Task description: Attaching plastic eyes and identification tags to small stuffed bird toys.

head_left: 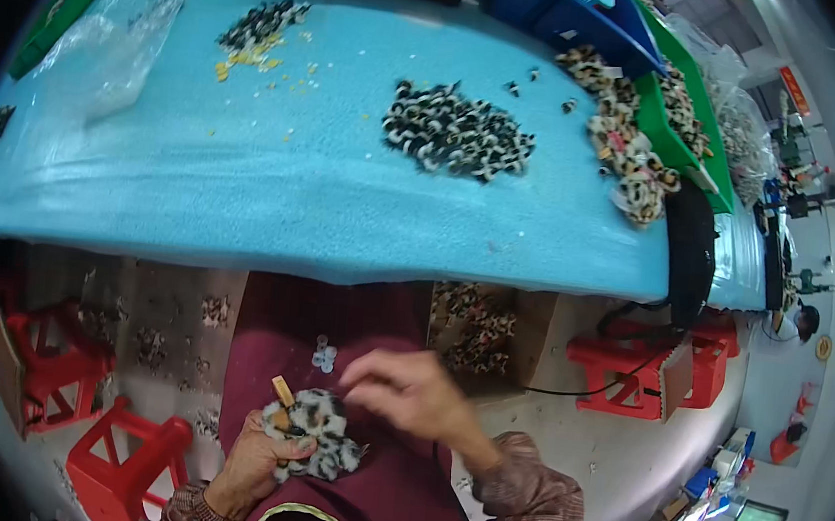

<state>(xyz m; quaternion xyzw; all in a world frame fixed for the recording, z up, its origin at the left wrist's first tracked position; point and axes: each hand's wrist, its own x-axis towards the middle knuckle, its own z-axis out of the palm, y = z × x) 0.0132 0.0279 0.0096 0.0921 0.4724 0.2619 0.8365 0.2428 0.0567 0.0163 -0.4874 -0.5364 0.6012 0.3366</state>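
My left hand [263, 457] is closed round a fluffy black-and-white plush piece [329, 431] over my lap. A short yellowish stick [282, 390] juts up from the top of that piece; whether it is fixed in it I cannot tell. Just to the right and a little above, my right hand [410, 390] hovers apart from the plush with its fingers curled together. Anything between those fingertips is too small or too blurred to name. Several small clear discs [324, 354] lie on my dark red apron [270, 332], beyond the plush piece.
Ahead stands a table with a light blue cover [274, 181]. On it lie a black-and-white pile of small fluffy pieces [458, 132], a smaller pile [259, 26] with yellow bits, and a green tray [671, 134]. Red stools [131, 464] flank me; a cardboard box [521, 336] sits below.
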